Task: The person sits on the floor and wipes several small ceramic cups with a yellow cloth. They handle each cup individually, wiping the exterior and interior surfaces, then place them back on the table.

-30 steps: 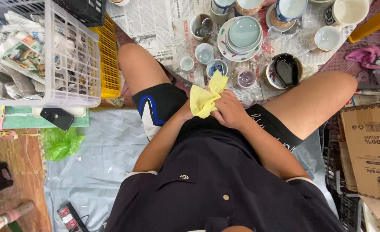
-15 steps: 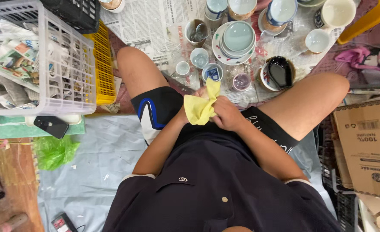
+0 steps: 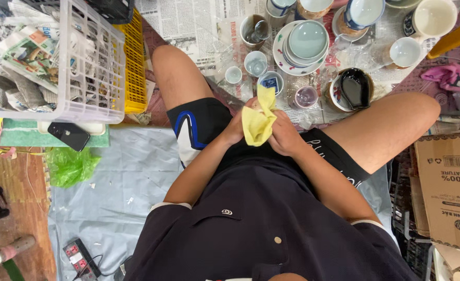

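Note:
Both my hands meet over my lap, wrapped around a yellow cloth [image 3: 257,120]. My left hand [image 3: 236,126] grips the cloth from the left, and a small pale object peeks out above its fingers; what it is I cannot tell. My right hand [image 3: 286,136] closes on the cloth from the right. Just beyond the hands, on newspaper [image 3: 188,23], stand small cups: a blue-rimmed one [image 3: 270,81], a pale one [image 3: 255,63], a tiny one [image 3: 233,75] and a pinkish glass one [image 3: 306,97].
A stack of pale green plates [image 3: 305,41], a dark bowl [image 3: 354,88] and more cups [image 3: 406,52] lie ahead. A white basket [image 3: 92,67] of paper-wrapped items and a yellow crate [image 3: 135,67] stand left. A phone [image 3: 68,136], power strip [image 3: 80,258] and cardboard box [image 3: 448,187] are nearby.
The hands and cloth have shifted slightly, with the cloth now hanging down between the hands rather than spread out to the left.

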